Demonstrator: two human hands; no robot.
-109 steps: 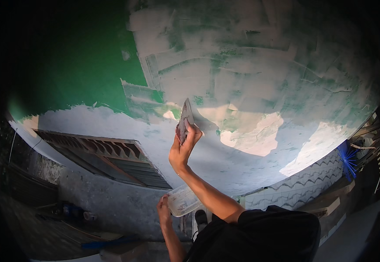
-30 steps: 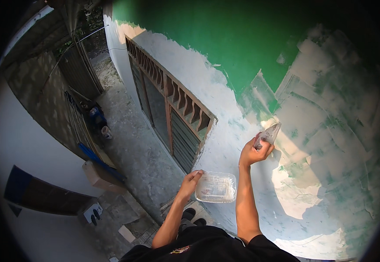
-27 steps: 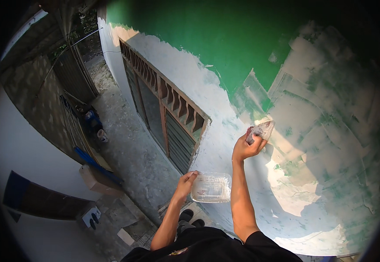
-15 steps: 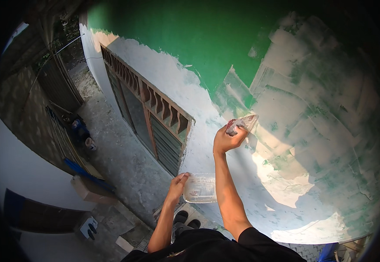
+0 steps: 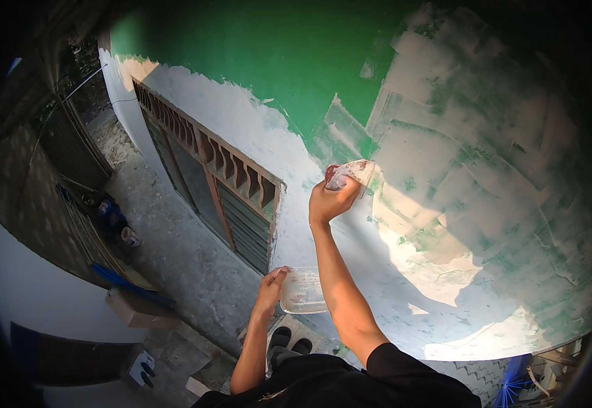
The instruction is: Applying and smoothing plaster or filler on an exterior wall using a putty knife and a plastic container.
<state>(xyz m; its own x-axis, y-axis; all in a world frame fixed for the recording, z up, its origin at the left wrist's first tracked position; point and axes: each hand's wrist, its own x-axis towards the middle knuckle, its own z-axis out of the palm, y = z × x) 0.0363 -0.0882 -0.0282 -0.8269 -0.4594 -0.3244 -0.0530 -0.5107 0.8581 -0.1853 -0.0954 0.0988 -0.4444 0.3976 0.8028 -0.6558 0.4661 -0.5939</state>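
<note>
My right hand (image 5: 334,201) is closed round a putty knife (image 5: 347,174) with a reddish handle, smeared with white putty. Its blade end lies at the wall, just below a thinly coated patch (image 5: 339,130) on the green paint; whether it touches cannot be told. Lower down, my left hand (image 5: 269,291) grips a clear plastic tub (image 5: 301,294) by its left edge, with whitish residue on the inside. My right forearm hides the tub's right end. The wall (image 5: 459,156) bears white putty in overlapping strokes on the right, and bare green paint (image 5: 255,41) above.
Left of my hands is a window (image 5: 207,170) with a brown wooden frame and slats. A concrete path (image 5: 166,231) runs along the wall. Beyond it lie a blue item (image 5: 111,212), a small bucket (image 5: 130,236) and long poles (image 5: 81,224). Blue strands (image 5: 511,384) show at lower right.
The view has shifted, so the wall and window sit further left. My right hand with the putty knife has moved slightly up the wall. The left hand still holds the tub.
</note>
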